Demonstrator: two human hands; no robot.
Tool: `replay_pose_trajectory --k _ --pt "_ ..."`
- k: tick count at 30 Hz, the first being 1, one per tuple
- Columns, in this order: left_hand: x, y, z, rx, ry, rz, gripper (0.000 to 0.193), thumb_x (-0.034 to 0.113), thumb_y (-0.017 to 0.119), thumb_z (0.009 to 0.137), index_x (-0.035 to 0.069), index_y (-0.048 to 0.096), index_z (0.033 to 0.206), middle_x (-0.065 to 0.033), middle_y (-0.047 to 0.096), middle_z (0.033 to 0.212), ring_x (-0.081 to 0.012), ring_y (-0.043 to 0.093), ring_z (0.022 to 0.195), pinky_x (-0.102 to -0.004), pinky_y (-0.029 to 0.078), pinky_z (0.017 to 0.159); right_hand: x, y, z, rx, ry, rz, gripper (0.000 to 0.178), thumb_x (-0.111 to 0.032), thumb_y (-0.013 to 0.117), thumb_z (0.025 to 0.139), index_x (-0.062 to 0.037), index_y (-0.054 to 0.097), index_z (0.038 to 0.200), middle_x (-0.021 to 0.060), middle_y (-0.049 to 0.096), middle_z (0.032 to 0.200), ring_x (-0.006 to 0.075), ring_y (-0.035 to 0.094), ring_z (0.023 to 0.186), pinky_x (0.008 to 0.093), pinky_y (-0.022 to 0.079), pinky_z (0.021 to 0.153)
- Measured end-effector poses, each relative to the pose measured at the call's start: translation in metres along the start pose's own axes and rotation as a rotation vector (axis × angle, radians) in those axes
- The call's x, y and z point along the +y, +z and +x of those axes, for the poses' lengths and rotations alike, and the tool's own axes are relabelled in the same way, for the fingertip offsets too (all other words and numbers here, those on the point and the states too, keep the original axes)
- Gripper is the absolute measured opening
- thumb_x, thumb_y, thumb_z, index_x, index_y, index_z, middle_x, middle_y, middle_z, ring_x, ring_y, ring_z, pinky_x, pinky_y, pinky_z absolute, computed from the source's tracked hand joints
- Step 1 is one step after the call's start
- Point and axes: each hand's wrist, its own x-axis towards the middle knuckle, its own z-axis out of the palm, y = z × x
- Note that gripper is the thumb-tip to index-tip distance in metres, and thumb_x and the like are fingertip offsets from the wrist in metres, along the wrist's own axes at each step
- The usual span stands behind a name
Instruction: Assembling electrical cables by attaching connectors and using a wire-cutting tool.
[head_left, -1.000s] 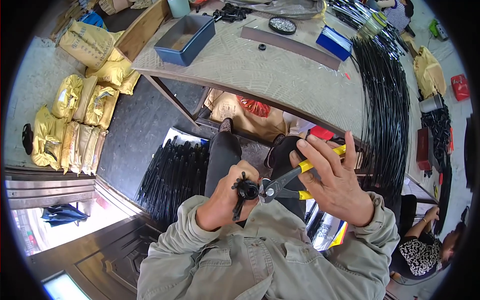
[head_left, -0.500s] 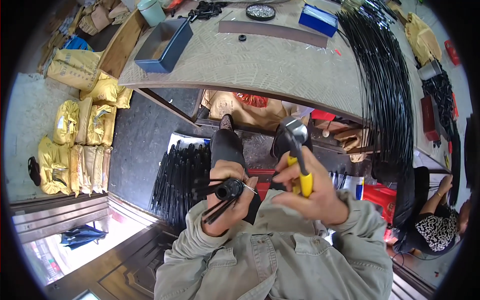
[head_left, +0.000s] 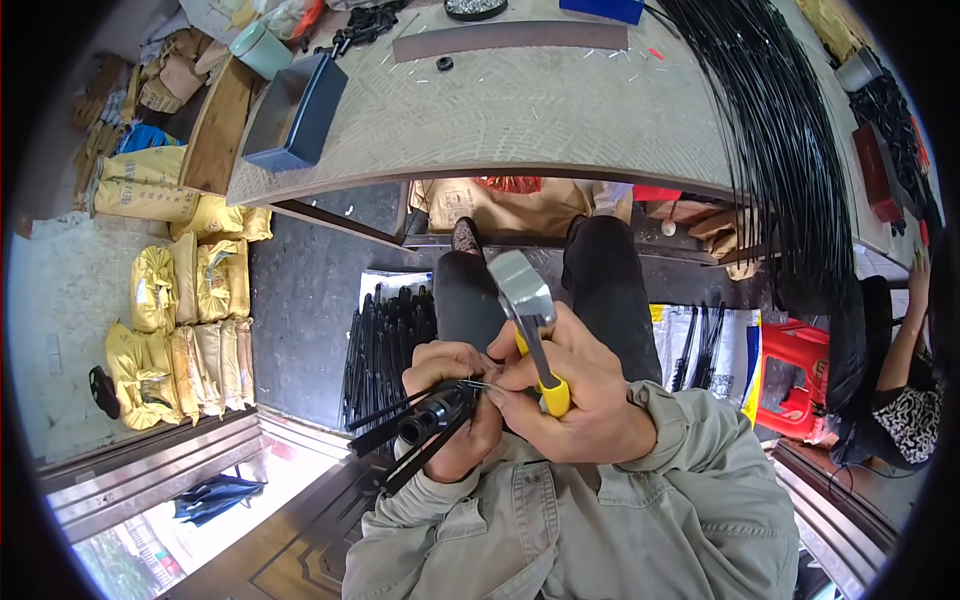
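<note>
Above my lap, my left hand is closed around a black hub with a round open end and several thin black ribs, like an umbrella frame. The ribs stick out toward the lower left. My right hand grips pincers with yellow handles, their metal head tilted up and away. Right beside the hub, its fingertips meet those of my left hand at a thin wire. How the wire passes behind the fingers is hidden.
Ahead is a worktable with a blue-grey bin and a long bundle of black rods. Black ribbed pieces lie on the floor by my left leg. A red container and another person are to the right; yellow sacks stand left.
My right hand has moved left with the pincers and its fingertips now meet my left hand at the wire. The hub has tilted down and left. The view has shifted a little.
</note>
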Motion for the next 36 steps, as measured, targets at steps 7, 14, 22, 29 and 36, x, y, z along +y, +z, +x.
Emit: replay_pose_trajectory --k 7,14,22,29,36 --pt "-0.001 -0.001 -0.001 0.011 -0.019 -0.019 0.029 -0.008 0.056 0.073 0.003 0.038 0.093 -0.0119 0.045 0.083 -0.0206 0.050 0.075 -0.0308 0.046 0.066 0.003 0.001 0.005 -0.029 0.006 0.067 0.014 0.006 0.067 0.065 0.0001 0.060 0.076 0.0134 0.057 0.088 0.0215 0.055 0.078 0.0287 0.045 0.066" --pt "-0.006 0.000 -0.005 0.072 -0.134 -0.168 0.028 0.003 0.062 0.077 0.004 0.039 0.093 -0.0115 0.048 0.085 -0.0205 0.049 0.076 -0.0325 0.042 0.072 0.002 0.003 -0.004 -0.035 -0.061 0.049 0.018 0.005 0.067 0.063 -0.0003 0.060 0.079 0.0142 0.057 0.092 0.0228 0.056 0.078 0.0284 0.045 0.064" --pt "-0.018 -0.015 0.004 -0.118 -0.101 -0.343 0.030 0.016 0.065 0.080 0.005 0.040 0.092 -0.0110 0.050 0.083 -0.0200 0.049 0.074 -0.0330 0.040 0.068 0.014 -0.056 0.024 -0.363 -0.450 -0.791 0.018 -0.011 0.066 0.070 -0.0080 0.059 0.086 0.0117 0.054 0.111 0.0241 0.057 0.092 0.0446 0.042 0.087" --pt "-0.018 -0.016 0.008 -0.244 -0.049 -0.407 0.023 0.003 0.060 0.078 0.005 0.040 0.090 -0.0103 0.051 0.081 -0.0181 0.047 0.068 -0.0309 0.040 0.064 0.000 -0.071 0.040 -0.509 -0.601 -1.002 0.018 -0.018 0.058 0.073 -0.0118 0.062 0.090 0.0043 0.052 0.115 0.0193 0.052 0.106 0.0524 0.025 0.104" --pt "-0.016 -0.012 0.006 -0.222 -0.025 -0.285 0.024 -0.002 0.058 0.076 0.004 0.040 0.091 -0.0100 0.050 0.080 -0.0177 0.047 0.068 -0.0305 0.040 0.064 -0.007 -0.073 0.044 -0.579 -0.597 -1.066 0.011 -0.018 0.063 0.068 -0.0117 0.060 0.076 0.0039 0.051 0.105 0.0195 0.053 0.096 0.0485 0.035 0.094"
